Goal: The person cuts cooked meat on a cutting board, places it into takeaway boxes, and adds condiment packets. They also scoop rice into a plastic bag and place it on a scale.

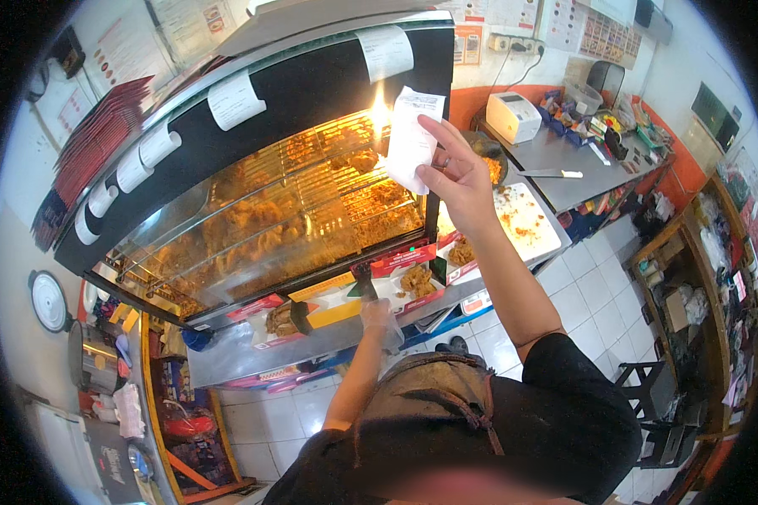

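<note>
My right hand (460, 173) is raised in front of the display case, pinching a white printed paper slip (414, 139) between thumb and fingers. Lower down, my left hand (377, 314), in a clear plastic glove, grips a dark utensil (365, 283), probably tongs; its far end is hard to make out. Around that hand stand open cardboard food boxes. One red-and-white box holds fried chicken (417, 281), and a yellow box (336, 304) is just left of the hand. Further left, another piece of chicken (281, 320) lies in a box. Behind them, the lit glass warming case (278, 208) is stocked with fried chicken.
Several paper slips (235, 101) hang along the case's black top. To the right are a white crumb-covered tray (530, 218), a knife (553, 173) and a label printer (513, 118) on a steel counter (553, 192). A wooden shelf (676, 303) stands at far right.
</note>
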A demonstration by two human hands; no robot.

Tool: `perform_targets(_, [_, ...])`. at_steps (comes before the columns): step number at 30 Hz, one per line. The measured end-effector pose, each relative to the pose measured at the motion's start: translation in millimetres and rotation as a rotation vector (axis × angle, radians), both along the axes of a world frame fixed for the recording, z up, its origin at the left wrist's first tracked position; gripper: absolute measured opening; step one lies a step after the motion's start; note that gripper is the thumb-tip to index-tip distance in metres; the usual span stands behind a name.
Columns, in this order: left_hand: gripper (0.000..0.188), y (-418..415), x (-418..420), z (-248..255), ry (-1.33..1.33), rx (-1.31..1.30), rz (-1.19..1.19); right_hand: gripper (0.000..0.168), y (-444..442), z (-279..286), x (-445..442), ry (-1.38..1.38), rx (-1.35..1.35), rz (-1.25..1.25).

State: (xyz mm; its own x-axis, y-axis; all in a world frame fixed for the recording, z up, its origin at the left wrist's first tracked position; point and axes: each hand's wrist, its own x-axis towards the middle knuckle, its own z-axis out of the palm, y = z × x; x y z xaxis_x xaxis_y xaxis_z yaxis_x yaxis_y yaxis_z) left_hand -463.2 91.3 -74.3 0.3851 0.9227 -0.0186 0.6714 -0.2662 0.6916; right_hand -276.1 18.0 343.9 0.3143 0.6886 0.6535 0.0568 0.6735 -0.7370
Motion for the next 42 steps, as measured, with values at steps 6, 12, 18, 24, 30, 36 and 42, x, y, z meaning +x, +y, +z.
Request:
perform_targets(6, [0.037,7,9,-26,-0.756,-0.991,0.408,0.063,-9,-5,6,0.056,-0.02,0.087])
perform_targets(12, [0.045,8,0,-26,-0.809,-0.987,0.391,0.048,-13,-15,10,0.089,-0.038,0.023])
perform_targets(18, [0.054,2,-5,-27,-0.862,-0.987,0.385,0.029,-15,-150,148,-0.195,-0.255,-0.759])
perform_targets(24, [0.067,3,8,-8,-1.035,-0.891,0.286,0.031,-55,-353,228,-0.548,-0.949,-1.176])
perform_targets(30, [0.064,-14,15,49,-1.033,-0.835,0.337,0.036,-25,-376,232,-0.642,-1.488,-0.658])
perform_targets(36, [0.061,-21,-5,54,-0.997,-0.766,0.312,0.017,-22,-387,239,-0.68,-1.275,-0.725])
perform_targets(42, [0.059,-36,0,67,-0.973,-0.811,0.295,0.018,-56,-385,300,-0.556,-1.118,-0.672])
